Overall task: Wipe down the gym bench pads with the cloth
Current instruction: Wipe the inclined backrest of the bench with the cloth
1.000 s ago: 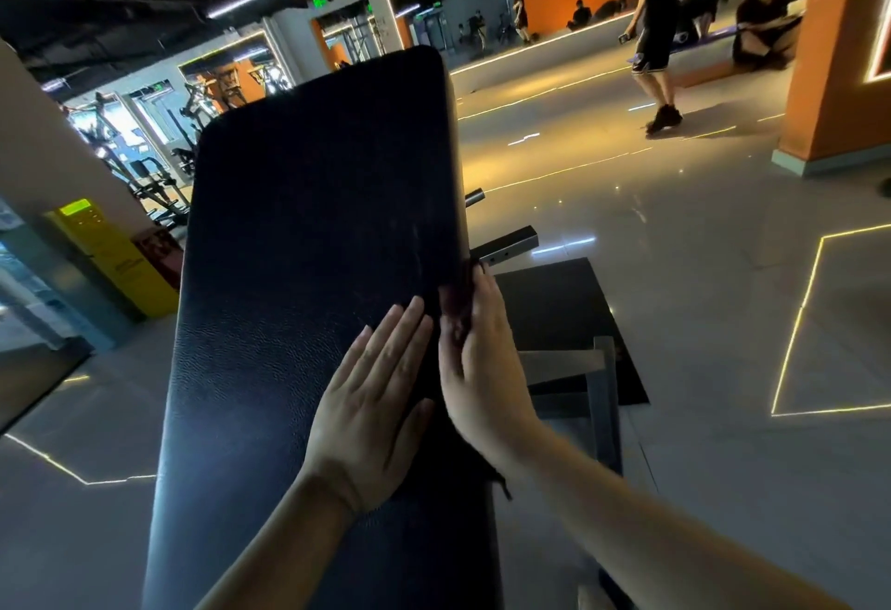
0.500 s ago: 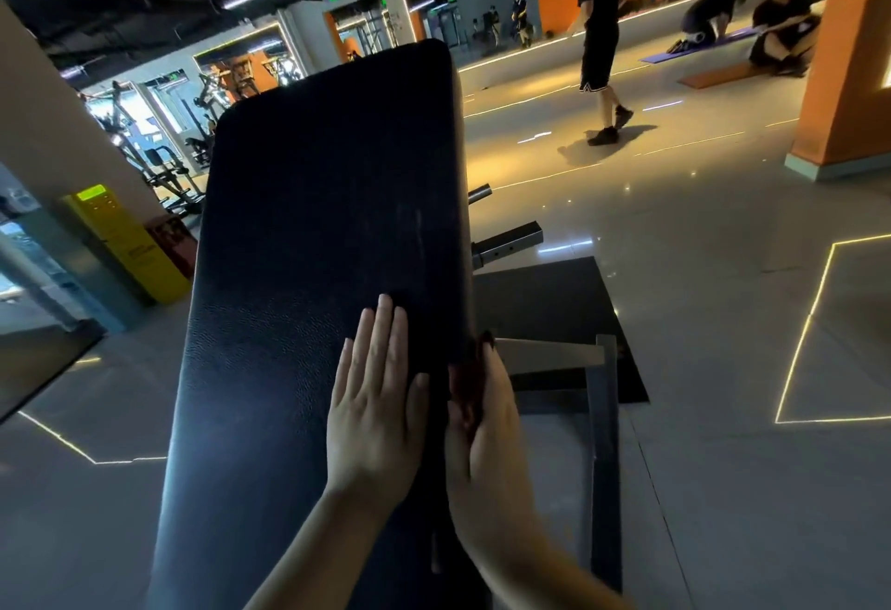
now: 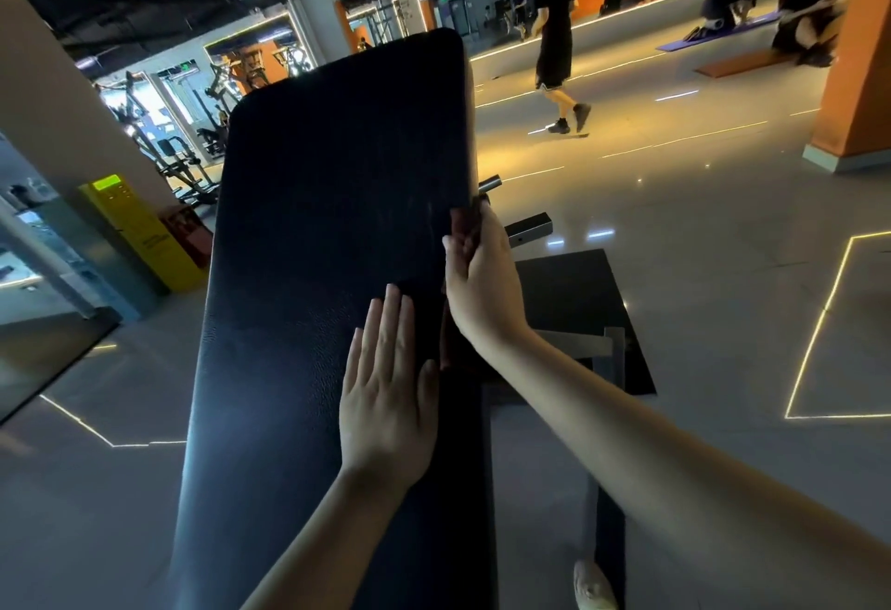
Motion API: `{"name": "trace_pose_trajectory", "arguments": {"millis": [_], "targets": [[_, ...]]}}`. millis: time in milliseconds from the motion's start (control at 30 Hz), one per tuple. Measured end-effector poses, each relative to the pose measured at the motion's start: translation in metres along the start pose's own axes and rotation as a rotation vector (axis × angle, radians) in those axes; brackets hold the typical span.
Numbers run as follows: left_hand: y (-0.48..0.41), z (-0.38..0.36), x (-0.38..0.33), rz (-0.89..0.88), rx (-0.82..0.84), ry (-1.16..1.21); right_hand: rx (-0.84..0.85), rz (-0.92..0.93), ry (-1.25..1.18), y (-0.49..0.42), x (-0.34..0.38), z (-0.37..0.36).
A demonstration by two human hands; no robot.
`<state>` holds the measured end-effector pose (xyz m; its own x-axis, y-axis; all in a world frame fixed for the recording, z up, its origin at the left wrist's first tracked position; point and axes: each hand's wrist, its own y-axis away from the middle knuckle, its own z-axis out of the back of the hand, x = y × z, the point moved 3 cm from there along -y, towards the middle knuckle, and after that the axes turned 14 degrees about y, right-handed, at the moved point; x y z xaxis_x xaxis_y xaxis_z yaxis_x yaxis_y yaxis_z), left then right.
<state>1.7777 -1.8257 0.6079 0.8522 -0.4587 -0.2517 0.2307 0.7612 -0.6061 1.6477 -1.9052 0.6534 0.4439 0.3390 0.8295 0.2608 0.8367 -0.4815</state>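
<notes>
— Left hand [image 3: 385, 397] was flat on the bench pad [image 3: 313, 272], palm down, fingers straight and together, holding nothing.
— And the right?
— Right hand [image 3: 482, 281] was on the pad's right edge, further up than the left. Fingers looked fairly straight and pressed the cloth [image 3: 465, 224] against that edge. Thumb sat toward the top face. Couldn't tell if the thumb actually pinched the cloth.
— Where exactly was the cloth?
— Dark red, between my right fingers and the pad edge, with a bit showing near the fingertips. Light was low and the hand hid most of it.
— Pad state?
— Black, grained surface, running away from me. Couldn't tell wet from dry.
— Anything around?
— Square metal tube [image 3: 530, 228] of the frame was just right of my right hand, with a black floor mat [image 3: 578, 301] on the floor beside it. Yellow stand [image 3: 140, 233] was on the left by a wall. Person in black [image 3: 554, 31] was mid-stride well behind the pad. Others sat on mats [image 3: 810, 16] far right, next to an orange pillar [image 3: 863, 79]. Light strips [image 3: 819, 327] were set in the floor on my right. Pale shoe tip [image 3: 593, 590] showed at the bottom edge, by the frame.
</notes>
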Motion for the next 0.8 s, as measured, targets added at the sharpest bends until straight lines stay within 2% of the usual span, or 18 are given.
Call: {"name": "trace_pose_trajectory", "arguments": {"millis": [133, 300, 400, 533, 633, 800], "targets": [[0.003, -0.002, 0.000, 0.025, -0.005, -0.010, -0.014, -0.012, -0.049, 0.041, -0.009, 0.001], [0.019, -0.004, -0.003, 0.019, -0.007, 0.012, 0.028, 0.007, -0.157, 0.160, -0.037, 0.002], [0.028, -0.004, -0.003, 0.010, -0.010, 0.016, 0.026, -0.008, -0.084, 0.193, -0.045, 0.000], [0.028, -0.003, -0.003, -0.006, -0.009, 0.046, 0.075, 0.001, -0.040, 0.179, -0.038, 0.001], [0.028, -0.003, -0.002, -0.004, -0.013, 0.055, 0.024, 0.061, -0.005, 0.155, -0.031, 0.001], [0.028, -0.003, -0.001, 0.005, -0.012, 0.037, 0.014, 0.065, 0.029, 0.071, -0.015, -0.002]]}}
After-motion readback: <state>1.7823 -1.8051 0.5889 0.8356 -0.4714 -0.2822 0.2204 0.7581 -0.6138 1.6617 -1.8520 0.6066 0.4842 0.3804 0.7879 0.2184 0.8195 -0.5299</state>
